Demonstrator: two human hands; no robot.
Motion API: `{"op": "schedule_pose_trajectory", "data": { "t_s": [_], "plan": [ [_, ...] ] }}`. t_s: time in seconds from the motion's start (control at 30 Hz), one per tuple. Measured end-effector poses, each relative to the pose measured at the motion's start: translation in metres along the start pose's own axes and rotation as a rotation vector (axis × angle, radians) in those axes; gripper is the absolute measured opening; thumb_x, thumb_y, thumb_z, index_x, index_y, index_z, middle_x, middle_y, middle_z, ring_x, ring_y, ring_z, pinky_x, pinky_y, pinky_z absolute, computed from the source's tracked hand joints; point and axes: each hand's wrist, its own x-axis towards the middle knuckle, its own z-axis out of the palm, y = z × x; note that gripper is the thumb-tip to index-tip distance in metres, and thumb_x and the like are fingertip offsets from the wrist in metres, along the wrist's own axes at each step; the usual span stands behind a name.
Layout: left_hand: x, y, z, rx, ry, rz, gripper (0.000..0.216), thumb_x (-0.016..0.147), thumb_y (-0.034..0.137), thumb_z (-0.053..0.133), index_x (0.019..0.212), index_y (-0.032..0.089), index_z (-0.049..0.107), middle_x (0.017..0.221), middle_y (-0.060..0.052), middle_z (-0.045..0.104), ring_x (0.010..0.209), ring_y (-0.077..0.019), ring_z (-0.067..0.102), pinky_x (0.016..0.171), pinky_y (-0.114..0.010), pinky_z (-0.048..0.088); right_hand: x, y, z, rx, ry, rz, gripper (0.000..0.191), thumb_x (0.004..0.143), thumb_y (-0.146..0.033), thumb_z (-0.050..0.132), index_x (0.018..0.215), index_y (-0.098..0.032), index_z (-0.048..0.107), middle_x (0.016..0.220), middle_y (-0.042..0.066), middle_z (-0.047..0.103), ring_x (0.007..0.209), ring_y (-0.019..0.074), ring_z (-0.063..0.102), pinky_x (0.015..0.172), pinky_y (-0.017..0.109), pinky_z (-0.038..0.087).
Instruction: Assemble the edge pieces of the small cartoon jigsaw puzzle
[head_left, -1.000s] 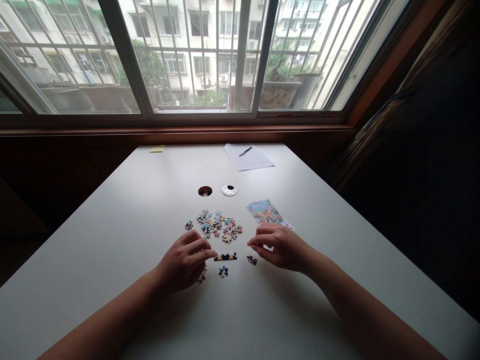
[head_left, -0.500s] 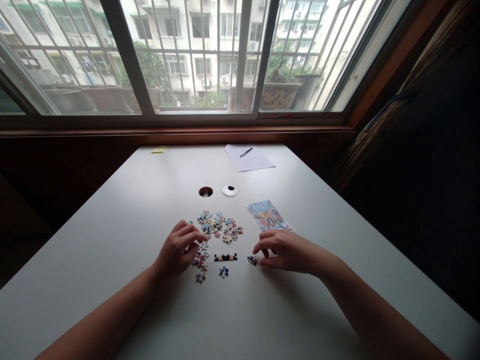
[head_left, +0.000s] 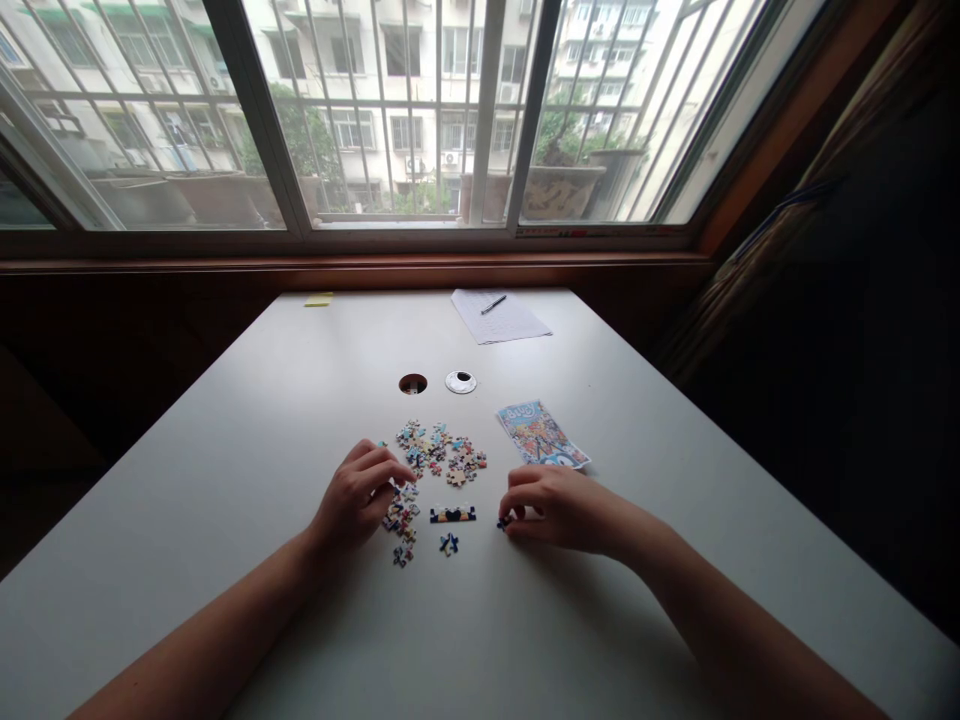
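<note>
A heap of small colourful jigsaw pieces (head_left: 442, 455) lies mid-table on the white table (head_left: 225, 480). My left hand (head_left: 356, 495) rests at the heap's left edge, fingers curled over a few pieces (head_left: 397, 515). A short joined strip of pieces (head_left: 452, 514) lies between my hands, with a loose blue piece (head_left: 448, 544) just below it. My right hand (head_left: 559, 505) pinches a small dark piece (head_left: 504, 523) against the tabletop. The printed puzzle picture card (head_left: 541, 435) lies just beyond my right hand.
A round cable hole (head_left: 412, 383) and its white cap (head_left: 460, 381) sit beyond the heap. Farther back lie a sheet of paper (head_left: 502, 318) with a pen (head_left: 493, 303) and a yellow sticky note (head_left: 318, 299). A barred window runs behind; a dark curtain hangs right.
My left hand slid left, off the joined strip, to the heap's edge. My right hand dropped down and closed its fingertips on the small dark piece.
</note>
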Motion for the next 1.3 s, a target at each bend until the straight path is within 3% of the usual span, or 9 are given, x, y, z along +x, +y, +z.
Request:
{"op": "schedule_pose_trajectory", "data": {
  "t_s": [0.47, 0.93, 1.3],
  "plan": [
    [0.001, -0.001, 0.0, 0.003, -0.003, 0.024, 0.039, 0.081, -0.004, 0.045, 0.092, 0.022, 0.072, 0.082, -0.003, 0.065, 0.085, -0.0208, 0.051, 0.074, -0.034, 0.044, 0.013, -0.007, 0.016, -0.006, 0.066, 0.0, 0.014, 0.094, -0.024, 0.062, 0.101, -0.024, 0.073, 0.094, 0.003, 0.067, 0.077, 0.014, 0.062, 0.071, 0.026, 0.045],
    [0.0, -0.001, 0.001, 0.006, -0.018, 0.021, 0.037, 0.081, -0.005, 0.047, 0.09, 0.021, 0.072, 0.081, -0.003, 0.066, 0.085, -0.0206, 0.051, 0.075, -0.034, 0.044, 0.016, -0.011, 0.015, 0.033, 0.04, 0.162, 0.012, 0.092, -0.028, 0.063, 0.1, -0.023, 0.07, 0.098, 0.004, 0.07, 0.081, 0.0172, 0.065, 0.074, 0.027, 0.045],
    [0.002, 0.001, 0.0, -0.008, -0.022, 0.029, 0.037, 0.082, -0.005, 0.047, 0.089, 0.021, 0.071, 0.08, -0.003, 0.067, 0.084, -0.0207, 0.051, 0.074, -0.034, 0.044, 0.013, -0.022, 0.024, -0.084, 0.053, 0.245, 0.013, 0.096, -0.029, 0.052, 0.102, -0.024, 0.062, 0.102, 0.004, 0.069, 0.084, 0.0201, 0.065, 0.071, 0.029, 0.041]
  ]
}}
